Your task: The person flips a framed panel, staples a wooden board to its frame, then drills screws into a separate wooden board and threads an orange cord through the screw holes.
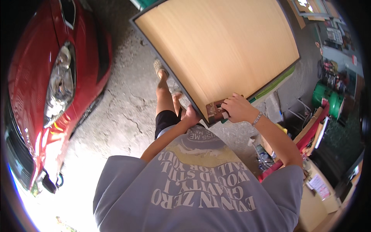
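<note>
A large pale wood-grain panel (pixel 228 46) with a dark edge band is tilted in front of me. My left hand (pixel 190 115) grips its dark edge near the closest corner, with some fingers hidden behind the edge. On that same corner rests a reddish-brown block-like thing (pixel 212 110) with pale marks; its exact kind I cannot make out. My right hand (pixel 237 109), with a bracelet on the wrist, closes over the block from the right and holds it against the panel.
A red car (pixel 73 65) stands on the left of the concrete floor (pixel 119 104). Under the panel's right edge shows something green (pixel 274 86). A green drum (pixel 327 99), a red-edged bench (pixel 313 129) and clutter line the right. A paper sheet (pixel 319 186) lies at lower right.
</note>
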Motion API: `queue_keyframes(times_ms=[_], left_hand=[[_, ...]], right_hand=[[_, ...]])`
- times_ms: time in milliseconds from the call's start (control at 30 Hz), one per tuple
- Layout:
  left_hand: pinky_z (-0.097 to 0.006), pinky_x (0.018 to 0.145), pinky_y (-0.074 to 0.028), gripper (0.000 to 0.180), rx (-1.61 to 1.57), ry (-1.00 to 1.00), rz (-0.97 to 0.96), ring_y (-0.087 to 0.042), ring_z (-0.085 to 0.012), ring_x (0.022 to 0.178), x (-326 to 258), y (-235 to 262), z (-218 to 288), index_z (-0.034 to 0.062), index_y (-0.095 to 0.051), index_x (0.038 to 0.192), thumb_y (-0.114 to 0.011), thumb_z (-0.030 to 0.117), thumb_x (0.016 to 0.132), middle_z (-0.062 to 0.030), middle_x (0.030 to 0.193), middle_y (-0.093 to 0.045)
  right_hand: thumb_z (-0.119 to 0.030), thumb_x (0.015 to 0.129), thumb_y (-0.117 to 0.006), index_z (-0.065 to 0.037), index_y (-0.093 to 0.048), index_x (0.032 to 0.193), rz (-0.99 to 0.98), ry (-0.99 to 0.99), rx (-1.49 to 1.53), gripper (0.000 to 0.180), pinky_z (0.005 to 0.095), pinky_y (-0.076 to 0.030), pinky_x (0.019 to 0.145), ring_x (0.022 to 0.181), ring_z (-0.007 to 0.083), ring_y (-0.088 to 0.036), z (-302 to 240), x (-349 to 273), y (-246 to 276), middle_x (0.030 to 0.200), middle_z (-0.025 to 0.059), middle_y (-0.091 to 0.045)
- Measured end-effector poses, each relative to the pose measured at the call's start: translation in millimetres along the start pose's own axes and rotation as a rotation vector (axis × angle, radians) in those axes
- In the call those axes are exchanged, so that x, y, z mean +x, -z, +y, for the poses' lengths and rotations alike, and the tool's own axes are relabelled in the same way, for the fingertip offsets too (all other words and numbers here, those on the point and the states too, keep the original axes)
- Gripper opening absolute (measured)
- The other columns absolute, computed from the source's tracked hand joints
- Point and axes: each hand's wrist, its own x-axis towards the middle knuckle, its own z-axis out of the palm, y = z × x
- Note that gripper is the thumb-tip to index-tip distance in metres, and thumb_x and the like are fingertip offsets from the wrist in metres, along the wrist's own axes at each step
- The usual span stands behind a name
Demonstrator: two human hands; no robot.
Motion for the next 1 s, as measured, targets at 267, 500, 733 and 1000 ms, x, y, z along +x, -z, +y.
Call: queue_keyframes(times_ms=[267, 500, 733, 1000], left_hand=[[-0.049, 0.101, -0.051, 0.060, -0.150, -0.091, 0.126, -0.063, -0.0311, 0.119, 8, -10, -37, 0.0093, -0.061, 0.133, -0.033, 0.052, 0.103, -0.0131, 0.128, -0.066], [-0.047, 0.101, -0.051, 0.056, -0.228, -0.109, 0.071, -0.065, -0.0290, 0.112, 11, -13, -39, 0.0098, -0.064, 0.127, -0.033, 0.050, 0.104, -0.0116, 0.120, -0.069], [-0.046, 0.097, -0.053, 0.056, -0.234, -0.134, 0.086, -0.067, -0.0284, 0.109, 20, -8, -45, 0.0099, -0.064, 0.123, -0.033, 0.052, 0.104, -0.0112, 0.119, -0.070], [-0.047, 0.090, -0.057, 0.053, -0.096, -0.274, -0.071, -0.068, -0.0299, 0.106, 20, -27, 31, 0.0069, -0.060, 0.129, -0.035, 0.047, 0.106, -0.0138, 0.121, -0.067]], right_hand=[[-0.019, 0.068, -0.074, -0.010, -0.070, 0.092, -0.266, 0.195, -0.139, 0.026, 0.0395, -0.042, 0.093, 0.094, 0.0241, -0.066, -13, 12, -16, 0.091, 0.0070, -0.067], [-0.018, 0.067, -0.072, -0.009, -0.068, 0.087, -0.318, 0.151, -0.196, 0.023, 0.0393, -0.042, 0.093, 0.088, 0.0249, -0.066, -19, 17, -16, 0.087, 0.0083, -0.067], [-0.013, 0.071, -0.070, -0.007, -0.068, 0.089, -0.338, 0.134, -0.165, 0.019, 0.0411, -0.043, 0.096, 0.095, 0.0262, -0.067, -21, 17, 1, 0.090, 0.0100, -0.068], [-0.009, 0.074, -0.067, -0.004, -0.065, 0.102, -0.130, 0.159, -0.068, 0.028, 0.0460, -0.043, 0.103, 0.106, 0.0328, -0.065, 11, 54, 43, 0.102, 0.0134, -0.067]])
